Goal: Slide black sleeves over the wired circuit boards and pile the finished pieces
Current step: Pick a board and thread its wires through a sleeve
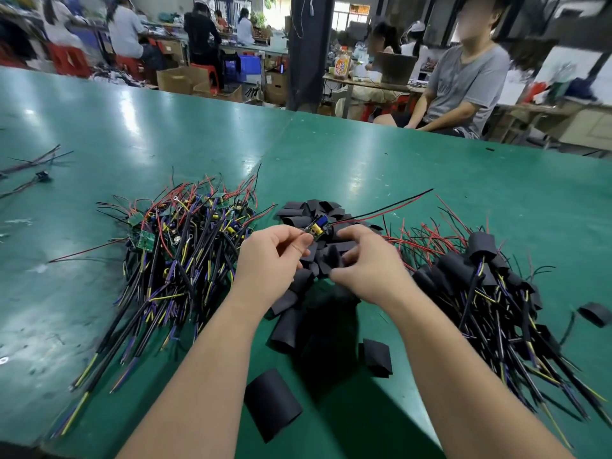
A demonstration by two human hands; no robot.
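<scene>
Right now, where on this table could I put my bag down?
The far green tabletop beyond all three heaps is bare; the near-left stretch beside the tangle of unsleeved wired boards is mostly bare. Crowded: the black sleeve heap in the middle and the sleeved pile right.

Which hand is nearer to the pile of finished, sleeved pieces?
Right. The right hand, gripping a sleeve, lies just left of that pile; the left hand is farther left, holding a circuit board.
</scene>
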